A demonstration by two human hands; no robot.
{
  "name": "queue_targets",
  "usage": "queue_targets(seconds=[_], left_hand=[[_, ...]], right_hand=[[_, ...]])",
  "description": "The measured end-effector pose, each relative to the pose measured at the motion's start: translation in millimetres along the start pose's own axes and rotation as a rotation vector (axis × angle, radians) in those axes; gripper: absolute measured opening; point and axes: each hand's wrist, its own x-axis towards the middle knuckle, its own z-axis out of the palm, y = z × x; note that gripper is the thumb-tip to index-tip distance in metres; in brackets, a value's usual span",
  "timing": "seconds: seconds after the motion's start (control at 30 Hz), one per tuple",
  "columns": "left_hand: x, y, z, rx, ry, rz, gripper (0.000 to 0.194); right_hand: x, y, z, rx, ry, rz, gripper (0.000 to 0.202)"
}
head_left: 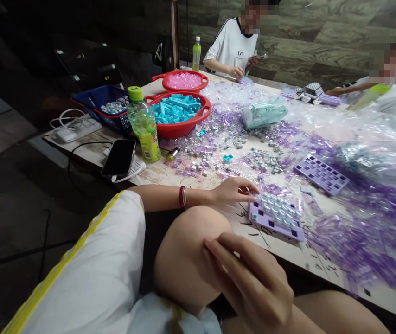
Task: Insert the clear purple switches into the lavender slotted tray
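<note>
As left hand (231, 190) touches one tray (290, 231), two red bowls (184, 130), one basket (92, 96)

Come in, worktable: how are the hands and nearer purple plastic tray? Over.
Left hand at corner of nearer purple plastic tray; right hand apart, fingertips together. Tray partly covered by shiny pale pieces. Loose translucent purple plastic pieces nearby.

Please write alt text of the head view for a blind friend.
A person's left hand is at a purple tray of pearly pieces; the right hand is near a knee. Two people are across a table strewn with purple bits.
</note>
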Motion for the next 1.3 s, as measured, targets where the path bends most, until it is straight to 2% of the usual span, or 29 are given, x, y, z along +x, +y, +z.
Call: queue_targets(seconds=[0.17,0.27,0.37,0.6,0.67,0.83,0.93,1.0,1.03,1.1,1.17,1.2,1.3], left_hand=[[0.4,3.0,-0.1,0.007,0.000,-0.007,0.021],[0.2,4.6,-0.4,0.010,-0.002,0.001,0.021],[-0.1,4.7,-0.3,0.015,0.000,-0.004,0.021],[-0.2,3.2,0.2,0.027,0.001,0.013,0.021],[-0.5,3.1,0.0,0.030,0.003,0.024,0.021],[-0.9,3.9,-0.6,0.033,-0.004,0.025,0.022],[-1.5,5.1,-0.1,0.051,0.000,0.010,0.022],[-1.9,5.1,0.7,0.054,0.008,0.020,0.023],[-2.1,4.6,1.1,0.050,0.010,0.026,0.023],[-2.0,2.9,1.7,0.028,0.018,0.028,0.024],[-1.5,1.5,2.0,0.003,0.027,0.024,0.025],[-1.2,1.2,2.2,-0.012,0.029,0.025,0.025],[-1.1,2.4,3.0,-0.069,0.000,0.018,0.023]], right_hand=[[-1.9,-2.7,-0.5,-0.037,-0.037,-0.061,0.027],[-0.9,-3.8,1.9,-0.071,0.019,-0.051,0.024],[2.0,-3.5,5.4,-0.048,0.076,-0.016,0.020],[15.7,0.7,5.9,0.180,0.039,0.175,0.015],[16.4,2.8,2.9,0.215,0.033,0.184,0.015],[16.5,4.5,-3.8,0.145,-0.011,0.002,0.033],[13.7,-0.9,3.8,0.010,-0.142,-0.103,0.047],[6.2,-4.9,14.1,-0.054,-0.193,-0.232,0.056],[1.2,-6.0,19.3,-0.075,-0.203,-0.333,0.053],[-8.0,-5.8,26.6,-0.105,-0.234,-0.570,0.035],[-11.5,-2.7,26.5,-0.129,-0.255,-0.703,0.023],[-10.5,-0.7,23.6,-0.140,-0.252,-0.693,0.023],[-2.1,4.3,8.5,-0.158,-0.219,-0.468,0.040]])
